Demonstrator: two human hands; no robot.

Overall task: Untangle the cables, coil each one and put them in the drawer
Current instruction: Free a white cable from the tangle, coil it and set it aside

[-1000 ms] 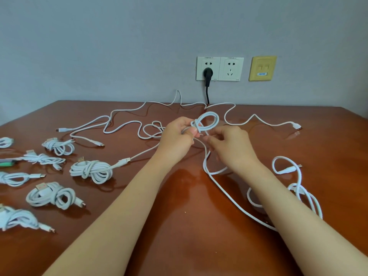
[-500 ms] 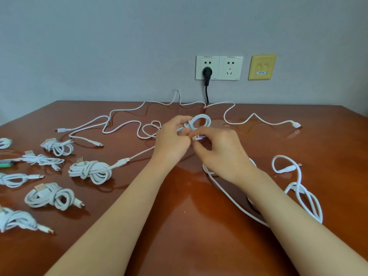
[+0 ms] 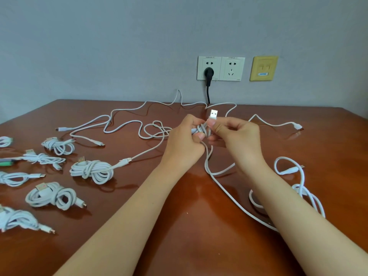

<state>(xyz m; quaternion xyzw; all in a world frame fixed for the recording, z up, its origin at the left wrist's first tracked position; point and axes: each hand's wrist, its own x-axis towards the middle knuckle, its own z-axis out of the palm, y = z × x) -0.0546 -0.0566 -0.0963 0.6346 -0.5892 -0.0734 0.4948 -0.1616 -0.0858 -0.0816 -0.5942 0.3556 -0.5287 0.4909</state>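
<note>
Above the middle of the brown table (image 3: 179, 226), my left hand (image 3: 184, 140) grips a small bunch of white cable loops (image 3: 202, 129). My right hand (image 3: 235, 134) pinches the same cable just below its USB plug (image 3: 213, 114), which sticks up between the hands. The rest of this white cable (image 3: 225, 190) trails down and right across the table to loose loops (image 3: 298, 188). More loose white cables (image 3: 123, 124) lie tangled behind the hands. Several coiled white cables (image 3: 91, 170) lie at the left. No drawer is in view.
A black plug (image 3: 208, 73) sits in the wall socket behind the table, and its black cord drops to the table's back edge. A yellow wall plate (image 3: 263, 68) is to its right. A green object (image 3: 6, 162) lies at the far left edge.
The open loop held between my hands has been drawn into a tight small bunch. My right hand moved up to the cable's end, and the USB plug now sticks up.
</note>
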